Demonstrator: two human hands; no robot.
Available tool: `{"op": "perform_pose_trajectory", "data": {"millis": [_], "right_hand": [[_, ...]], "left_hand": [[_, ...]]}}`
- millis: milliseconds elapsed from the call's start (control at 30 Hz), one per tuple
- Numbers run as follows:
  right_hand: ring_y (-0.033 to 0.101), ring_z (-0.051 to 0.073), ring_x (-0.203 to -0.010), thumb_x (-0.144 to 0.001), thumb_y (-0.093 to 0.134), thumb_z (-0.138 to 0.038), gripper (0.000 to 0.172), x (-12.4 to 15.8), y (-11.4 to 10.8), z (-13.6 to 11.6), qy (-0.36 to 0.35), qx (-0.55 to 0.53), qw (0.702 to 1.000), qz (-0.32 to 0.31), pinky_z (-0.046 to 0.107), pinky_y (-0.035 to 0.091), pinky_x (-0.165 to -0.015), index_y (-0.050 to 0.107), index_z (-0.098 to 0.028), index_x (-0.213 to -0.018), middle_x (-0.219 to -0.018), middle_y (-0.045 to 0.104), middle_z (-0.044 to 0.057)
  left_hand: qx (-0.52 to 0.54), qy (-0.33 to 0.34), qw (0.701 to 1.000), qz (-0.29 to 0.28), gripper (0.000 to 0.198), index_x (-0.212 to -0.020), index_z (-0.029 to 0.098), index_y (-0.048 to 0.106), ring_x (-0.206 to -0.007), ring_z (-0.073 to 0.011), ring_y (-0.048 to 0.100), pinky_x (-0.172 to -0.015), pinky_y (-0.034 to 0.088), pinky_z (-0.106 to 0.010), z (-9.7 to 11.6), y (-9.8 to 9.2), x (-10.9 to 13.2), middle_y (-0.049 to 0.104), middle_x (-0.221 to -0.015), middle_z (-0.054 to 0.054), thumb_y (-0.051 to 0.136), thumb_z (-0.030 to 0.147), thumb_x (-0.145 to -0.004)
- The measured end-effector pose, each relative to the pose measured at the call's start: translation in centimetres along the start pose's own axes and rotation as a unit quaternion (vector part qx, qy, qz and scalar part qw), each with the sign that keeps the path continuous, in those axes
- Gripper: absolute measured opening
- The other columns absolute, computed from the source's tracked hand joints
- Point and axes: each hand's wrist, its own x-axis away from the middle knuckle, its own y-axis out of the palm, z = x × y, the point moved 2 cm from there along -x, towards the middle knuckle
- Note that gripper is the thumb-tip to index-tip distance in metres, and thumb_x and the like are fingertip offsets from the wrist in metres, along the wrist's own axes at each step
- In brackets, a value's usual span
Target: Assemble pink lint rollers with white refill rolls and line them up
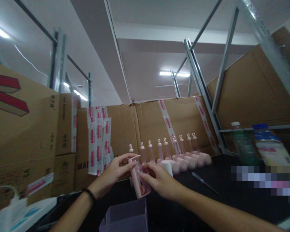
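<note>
A pale pink cylindrical shell [135, 183], with an open side and something coppery inside its lower end, is held tilted between both hands. My left hand [113, 170], a dark beaded band on its wrist, pinches the upper rim. My right hand [161, 180] has its fingers closed against the shell's right side, at a clear-looking part; the fingertips partly cover it. Just behind, a row of clear tubes with pink ring-topped caps [159, 140] stands beside several pink cylinders [190, 161] lying down. A white cylinder [166, 166] is close behind my right hand.
A grey-purple bin [125, 216] sits near me on the black table. A screwdriver [204, 182] lies at right. Further right are a green bottle [244, 145] and a blue-lidded container [272, 145]. Cardboard walls [145, 125] and metal posts surround the table; a white power strip [26, 214] is left.
</note>
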Motion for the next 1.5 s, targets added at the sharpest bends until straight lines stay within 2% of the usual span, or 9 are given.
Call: {"op": "perform_pose_trajectory", "data": {"millis": [200,433,533,667,933,1167,1333,1500], "right_hand": [[0.062,0.016,-0.079,-0.091,0.058,-0.035,0.023,0.2,0.1,-0.3,-0.003,-0.010,1.000,-0.007,0.026,0.047,-0.071,0.063,-0.016,-0.100,-0.089,0.067,0.003],[0.062,0.016,-0.078,-0.091,0.057,-0.034,0.022,0.2,-0.1,-0.9,-0.003,-0.001,1.000,0.001,0.027,0.047,-0.071,0.063,-0.015,-0.100,-0.087,0.067,0.004],[0.062,0.016,-0.078,-0.090,0.057,-0.031,0.020,0.1,-0.1,-1.0,0.003,0.020,1.000,0.014,0.027,0.047,-0.071,0.064,-0.015,-0.098,-0.088,0.067,0.004],[0.061,0.015,-0.075,-0.087,0.058,-0.026,0.014,-0.1,-0.2,-1.2,0.019,0.035,0.999,0.014,0.026,0.046,-0.067,0.063,-0.014,-0.093,-0.083,0.065,0.003],[0.060,0.015,-0.074,-0.083,0.058,-0.020,0.009,-0.3,-0.2,-1.5,0.027,0.021,0.999,0.018,0.025,0.045,-0.066,0.062,-0.014,-0.087,-0.081,0.064,0.003],[0.059,0.017,-0.073,-0.083,0.058,-0.022,0.012,-0.6,-0.2,-1.2,0.033,0.013,0.999,0.005,0.028,0.044,-0.067,0.062,-0.011,-0.087,-0.080,0.064,0.005],[0.059,0.017,-0.074,-0.083,0.059,-0.023,0.012,-0.5,-0.3,-1.0,0.032,-0.002,0.999,0.006,0.028,0.044,-0.067,0.061,-0.012,-0.088,-0.081,0.063,0.005],[0.058,0.016,-0.075,-0.085,0.060,-0.026,0.013,-0.2,-0.3,-1.2,0.031,0.015,0.999,0.013,0.027,0.044,-0.067,0.060,-0.013,-0.088,-0.082,0.062,0.003]], "left_hand": [[0.006,-0.006,1.000,-0.013,0.048,-0.119,0.021,0.062,-0.094,-0.0229,0.068,-0.083,0.055,-0.035,-0.1,0.4,0.0,0.071,-0.102,-0.005,0.073,0.045,-0.078],[0.014,0.016,0.999,-0.034,0.057,-0.131,0.023,0.054,-0.112,-0.0260,0.063,-0.096,0.050,-0.039,-0.5,0.7,-0.1,0.069,-0.118,-0.008,0.074,0.038,-0.079],[0.013,0.006,1.000,-0.028,0.058,-0.130,0.022,0.054,-0.104,-0.0261,0.066,-0.085,0.056,-0.038,-0.4,0.7,-0.1,0.069,-0.112,-0.008,0.074,0.039,-0.078],[0.011,-0.004,1.000,-0.018,0.051,-0.119,0.019,0.057,-0.090,-0.0230,0.068,-0.073,0.058,-0.035,-0.2,0.6,0.0,0.068,-0.099,-0.006,0.075,0.041,-0.076],[0.013,0.004,1.000,-0.009,0.044,-0.112,0.019,0.055,-0.087,-0.0242,0.069,-0.072,0.060,-0.040,-0.1,0.5,0.3,0.067,-0.094,-0.005,0.073,0.041,-0.078],[0.023,-0.008,1.000,-0.004,0.039,-0.105,0.018,0.053,-0.084,-0.0227,0.068,-0.071,0.060,-0.039,-0.5,0.4,0.3,0.066,-0.092,-0.005,0.070,0.042,-0.081],[0.024,-0.011,1.000,-0.010,0.040,-0.107,0.017,0.053,-0.086,-0.0242,0.069,-0.074,0.060,-0.042,-0.5,0.2,0.2,0.066,-0.093,-0.006,0.070,0.042,-0.081],[0.021,-0.017,0.999,-0.022,0.044,-0.110,0.017,0.055,-0.082,-0.0225,0.069,-0.073,0.059,-0.039,0.2,0.5,0.4,0.067,-0.092,-0.006,0.073,0.043,-0.078]]}}
